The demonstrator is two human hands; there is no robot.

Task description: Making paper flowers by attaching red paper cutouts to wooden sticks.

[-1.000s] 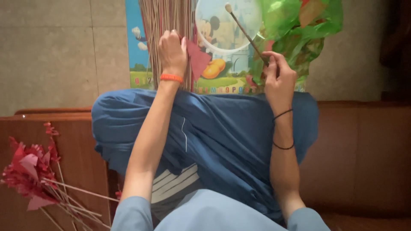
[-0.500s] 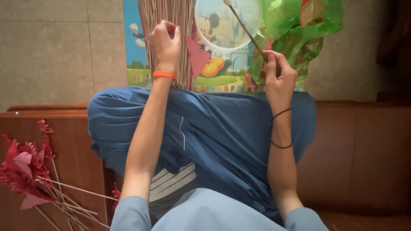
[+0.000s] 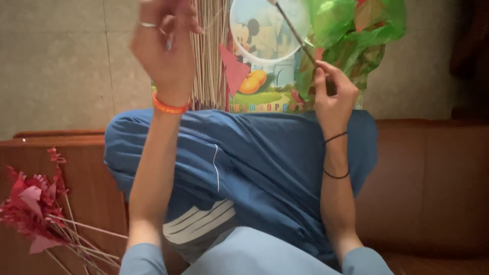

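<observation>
Here, right hand point(image 3: 333, 97) grip clamped on thin stick point(image 3: 295, 31), stick angling up-left.

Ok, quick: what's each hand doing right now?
Left hand: raised, fingers curled, blurred; contents cannot be told.
Right hand: closed on a thin stick.

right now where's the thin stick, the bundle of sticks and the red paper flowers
thin stick point(image 3: 294, 31), head view, mid-shaft
bundle of sticks point(image 3: 210, 61), head view, middle of the bundle
red paper flowers point(image 3: 30, 211), head view, the petals
</observation>
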